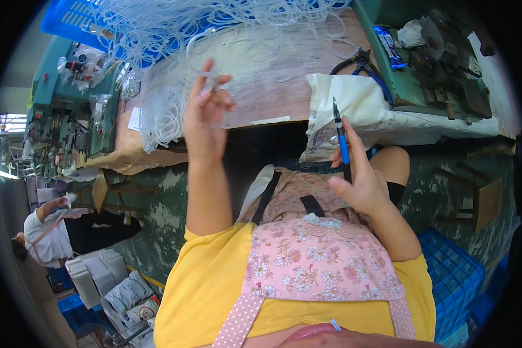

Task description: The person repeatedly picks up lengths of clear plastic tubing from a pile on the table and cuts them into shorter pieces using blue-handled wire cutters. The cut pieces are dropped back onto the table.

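Observation:
My left hand (209, 116) is raised above the front of the worktable, index finger pointing away and the other fingers curled. A thin clear plastic tube (189, 51) bends down to these fingers, which appear to grip it; a blurred part hangs by the palm. Farther right, my right hand (359, 177) is wrapped around a slim craft knife (343, 145) with a blue and black handle. Its pointed metal tip is directed up and away, over a white cloth bag (342, 98). Beside my left hand lies a bundle of clear tubes (161, 119).
A large tangle of clear tubing (156, 29) spills from a blue crate (61, 20) onto the wooden worktable (267, 75). Blue-handled pliers (362, 62) lie near the green machine (414, 93) at right. Another green machine (46, 87) stands left. A person (52, 229) sits far left.

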Tool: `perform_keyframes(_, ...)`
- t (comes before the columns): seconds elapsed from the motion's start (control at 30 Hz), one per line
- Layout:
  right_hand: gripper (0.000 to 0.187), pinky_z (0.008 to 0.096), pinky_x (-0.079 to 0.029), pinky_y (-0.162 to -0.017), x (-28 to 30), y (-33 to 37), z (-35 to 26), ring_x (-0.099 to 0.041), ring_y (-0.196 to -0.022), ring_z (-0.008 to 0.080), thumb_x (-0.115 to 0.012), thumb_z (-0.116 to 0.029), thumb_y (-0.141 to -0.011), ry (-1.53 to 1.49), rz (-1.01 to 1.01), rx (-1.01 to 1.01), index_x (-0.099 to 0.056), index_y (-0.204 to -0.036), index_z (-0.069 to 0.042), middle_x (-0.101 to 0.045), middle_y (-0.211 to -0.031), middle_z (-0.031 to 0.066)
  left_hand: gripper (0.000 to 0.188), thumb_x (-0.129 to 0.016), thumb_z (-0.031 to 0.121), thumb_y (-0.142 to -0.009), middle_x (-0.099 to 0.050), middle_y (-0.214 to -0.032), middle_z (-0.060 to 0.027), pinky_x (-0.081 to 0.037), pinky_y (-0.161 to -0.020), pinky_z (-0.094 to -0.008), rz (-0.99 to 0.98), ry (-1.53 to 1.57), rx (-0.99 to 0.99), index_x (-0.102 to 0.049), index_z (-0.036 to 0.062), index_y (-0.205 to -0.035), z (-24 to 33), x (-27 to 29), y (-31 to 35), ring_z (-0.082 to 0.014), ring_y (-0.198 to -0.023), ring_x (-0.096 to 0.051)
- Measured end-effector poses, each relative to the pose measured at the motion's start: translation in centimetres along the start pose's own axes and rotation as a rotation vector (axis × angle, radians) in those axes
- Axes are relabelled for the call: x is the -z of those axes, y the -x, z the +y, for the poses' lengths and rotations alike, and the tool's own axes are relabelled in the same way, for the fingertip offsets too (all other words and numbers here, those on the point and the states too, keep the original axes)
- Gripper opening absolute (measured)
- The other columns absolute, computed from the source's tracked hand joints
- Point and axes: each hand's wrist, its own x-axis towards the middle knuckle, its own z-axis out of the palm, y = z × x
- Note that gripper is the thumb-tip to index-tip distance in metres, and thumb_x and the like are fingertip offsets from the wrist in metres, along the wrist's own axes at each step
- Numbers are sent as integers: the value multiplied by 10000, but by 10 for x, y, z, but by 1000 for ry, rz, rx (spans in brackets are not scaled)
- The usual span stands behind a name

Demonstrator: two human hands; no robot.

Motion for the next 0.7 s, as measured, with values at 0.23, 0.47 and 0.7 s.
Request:
perform_keyframes(0.23,744,375,-476,-784,-10,4,-30,-533,-853,313,-787,-164,-665,533,-77,280,-552,-1370,-177,-518,-1119,147,755,-522,272,-807,-463,-941,-106,-406,-812,-344,-110,919,51,-297,67,-1498,-29,-52,42,-191,-749,-448)
perform_keyframes(0.47,691,399,-457,-768,-14,8,-39,-529,-864,302,-766,-145,-673,684,-105,347,-582,-1336,-199,-502,-1115,136,777,-498,287,-799,-469,-954,-88,-434,-830,-375,-105,870,-67,-265,110,-1518,-30,-54,48,-179,-757,-484)
perform_keyframes(0.7,735,404,-459,-776,-17,10,-34,-533,-885,316,-768,-140,-665,653,-109,358,-555,-1365,-206,-494,-1105,149,798,-489,280,-783,-458,-959,-89,-432,-818,-359,-82,827,-156,-257,115,-1528,-31,-54,51,-168,-752,-472)
